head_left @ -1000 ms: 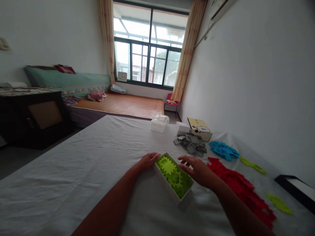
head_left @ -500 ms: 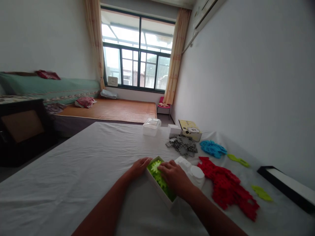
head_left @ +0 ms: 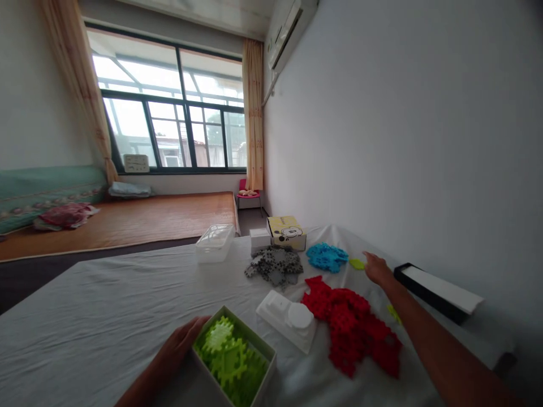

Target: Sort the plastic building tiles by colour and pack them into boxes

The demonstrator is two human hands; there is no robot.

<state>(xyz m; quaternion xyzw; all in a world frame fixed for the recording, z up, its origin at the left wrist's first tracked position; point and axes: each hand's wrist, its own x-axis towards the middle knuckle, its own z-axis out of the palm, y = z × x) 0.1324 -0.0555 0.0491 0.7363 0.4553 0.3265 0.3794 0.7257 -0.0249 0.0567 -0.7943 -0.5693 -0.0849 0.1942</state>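
Lime-green gear-edged pieces (head_left: 229, 359) lie in an open box (head_left: 247, 332) at the near side of the worktop. Room: white wall (head_left: 403, 124) to the right; dark-framed window (head_left: 186, 138) ahead, between patterned curtains (head_left: 253, 113); bed (head_left: 169, 217) with brown mat below. Worktop (head_left: 127, 305): covered by creased white cloth. Air conditioner (head_left: 292, 34) mounted high on the wall. On the cloth: red pieces (head_left: 350, 316) in a spread heap, yellow carton (head_left: 291, 234), clear plastic container (head_left: 214, 249), grey pieces (head_left: 275, 265), blue pieces (head_left: 326, 257). Left hand (head_left: 185, 337) rests against the box's left side; grip cannot be told. Right hand (head_left: 377, 268) is extended, fingers narrow, beside a loose lime-green piece (head_left: 357, 264); contact cannot be told.
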